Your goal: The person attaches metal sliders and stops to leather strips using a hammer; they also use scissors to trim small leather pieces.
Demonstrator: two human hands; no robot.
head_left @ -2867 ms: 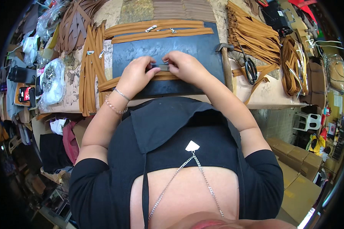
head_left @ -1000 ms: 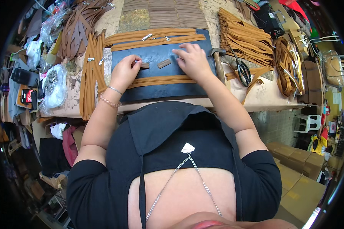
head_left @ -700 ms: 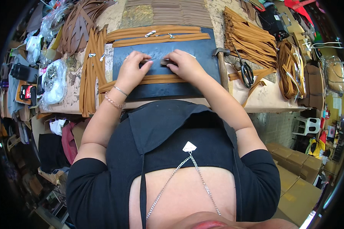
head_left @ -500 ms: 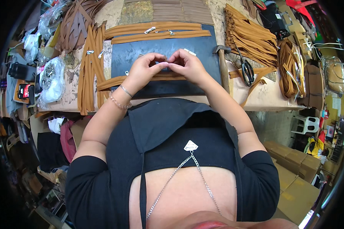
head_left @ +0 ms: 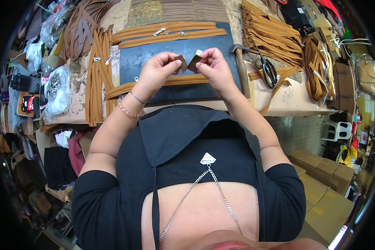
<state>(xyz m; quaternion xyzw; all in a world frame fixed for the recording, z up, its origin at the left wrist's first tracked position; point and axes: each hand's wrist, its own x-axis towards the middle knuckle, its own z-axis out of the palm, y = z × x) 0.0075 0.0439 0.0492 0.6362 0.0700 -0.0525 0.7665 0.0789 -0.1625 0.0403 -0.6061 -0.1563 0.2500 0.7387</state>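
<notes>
My left hand (head_left: 156, 71) pinches a small brown piece (head_left: 182, 62) over the dark mat (head_left: 141, 56). My right hand (head_left: 218, 71) grips another small brown piece (head_left: 193, 63); a pale tab (head_left: 198, 53) shows at its upper end. The two pieces are apart, raised toward each other. Below them a tan zipper tape (head_left: 183, 80) runs across the mat, with a small silver pull (head_left: 136, 79) near its left. Two more tapes (head_left: 137, 43) with sliders lie along the mat's top.
A hammer (head_left: 243, 75) lies at the mat's right, then black scissors (head_left: 270, 76) and bundled tan zippers (head_left: 271, 41). Long tapes (head_left: 96, 91), brown strips (head_left: 81, 29) and plastic bags (head_left: 58, 91) are at the left. The table's edge (head_left: 296, 110) runs before my apron.
My hands went from spread low on the mat to meeting over it, then parted slightly, each tilting up a brown piece. The silver pull at the left has come into sight.
</notes>
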